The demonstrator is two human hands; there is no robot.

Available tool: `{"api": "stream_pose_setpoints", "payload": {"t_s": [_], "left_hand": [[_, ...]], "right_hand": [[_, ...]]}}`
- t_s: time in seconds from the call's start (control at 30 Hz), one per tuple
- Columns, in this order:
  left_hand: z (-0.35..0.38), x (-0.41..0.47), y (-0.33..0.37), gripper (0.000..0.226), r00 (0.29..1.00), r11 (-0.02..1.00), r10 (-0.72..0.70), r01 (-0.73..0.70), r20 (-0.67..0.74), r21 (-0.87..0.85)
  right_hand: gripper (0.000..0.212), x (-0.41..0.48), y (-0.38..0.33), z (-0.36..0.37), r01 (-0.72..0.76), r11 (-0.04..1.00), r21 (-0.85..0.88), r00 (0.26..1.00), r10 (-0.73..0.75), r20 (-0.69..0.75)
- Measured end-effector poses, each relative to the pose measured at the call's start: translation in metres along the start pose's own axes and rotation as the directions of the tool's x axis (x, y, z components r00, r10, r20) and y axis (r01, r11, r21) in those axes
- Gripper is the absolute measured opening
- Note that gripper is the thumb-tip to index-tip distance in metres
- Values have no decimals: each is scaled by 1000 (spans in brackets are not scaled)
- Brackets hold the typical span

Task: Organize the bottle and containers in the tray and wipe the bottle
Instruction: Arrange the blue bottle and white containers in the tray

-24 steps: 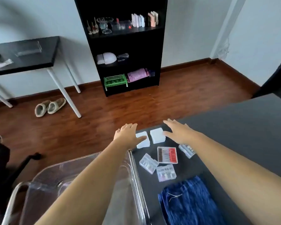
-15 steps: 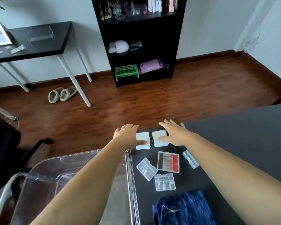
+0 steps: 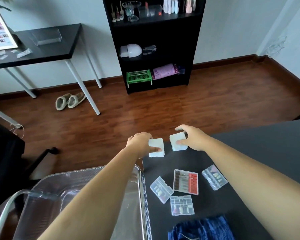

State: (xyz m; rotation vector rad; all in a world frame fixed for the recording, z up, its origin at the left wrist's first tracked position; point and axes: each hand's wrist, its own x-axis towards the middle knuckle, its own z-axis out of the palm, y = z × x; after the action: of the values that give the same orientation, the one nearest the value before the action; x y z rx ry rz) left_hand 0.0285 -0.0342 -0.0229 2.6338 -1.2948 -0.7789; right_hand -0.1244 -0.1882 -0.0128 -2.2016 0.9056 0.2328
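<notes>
Just changed: both hands were flat on the white boxes a moment ago; now they've closed round them and tipped them up off the far table edge.
Left hand (image 3: 141, 144): fingers wrapped on the left white box (image 3: 156, 147), thumb on top, firm hold.
Right hand (image 3: 191, 138): clamped on the right white box (image 3: 178, 142), thumb on its face, box tilted.
Meaning: looks like the pickup's done, carry to the tray next, I'd guess.
Tray (image 3: 140, 191): clear plastic, near left, just beside the black table (image 3: 260, 153); left forearm crosses over it.
Waiting on table: three clear compartment cases (image 3: 161, 190) (image 3: 182, 205) (image 3: 214, 177) plus a red-and-brown bit case (image 3: 186, 182), all apart from the tray.
Cloth: blue cloth (image 3: 201, 229), cut off at bottom edge.
Bottle: can't see one anywhere in view.
Hard to tell: tray contents blurred; whether the boxes fully clear the table, no clue.
</notes>
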Motion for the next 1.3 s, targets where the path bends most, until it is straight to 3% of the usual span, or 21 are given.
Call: {"api": "stream_pose_setpoints", "payload": {"t_s": [0.2, 0.57, 0.63, 0.73, 0.9, 1.03, 1.23, 1.3], "left_hand": [[-6, -13, -1, 32, 991, 982, 24, -48, -133, -184], [-71, -91, -75, 29, 995, 826, 6, -63, -103, -560], [-76, -104, -94, 29, 998, 821, 27, -52, -53, -569], [-75, -126, -133, 28, 1000, 821, 8, -17, -18, -570], [-45, -144, -179, 21, 999, 810, -20, 44, 48, -585], [-18, -150, -198, 34, 995, 816, -14, 69, 100, -574], [12, -149, -208, 23, 996, 828, -30, 70, 81, -556], [18, -146, -210, 18, 997, 814, -41, 68, 60, -577]], "right_hand": [[33, -15, -12, -7, 25, 991, 134, 991, -7, -137], [22, -78, -103, 7, 62, 939, 338, 991, -17, -134], [21, -85, -119, 20, 34, 942, 334, 995, 0, -102], [40, -96, -148, 56, -7, 945, 328, 1000, 16, -23], [19, -106, -169, 117, -80, 936, 344, 996, 60, 69], [23, -107, -165, 154, -177, 915, 363, 984, 166, 62], [33, -97, -141, 206, -290, 931, 223, 955, 298, -1], [35, -90, -131, 221, -333, 909, 250, 937, 349, -19]]}}
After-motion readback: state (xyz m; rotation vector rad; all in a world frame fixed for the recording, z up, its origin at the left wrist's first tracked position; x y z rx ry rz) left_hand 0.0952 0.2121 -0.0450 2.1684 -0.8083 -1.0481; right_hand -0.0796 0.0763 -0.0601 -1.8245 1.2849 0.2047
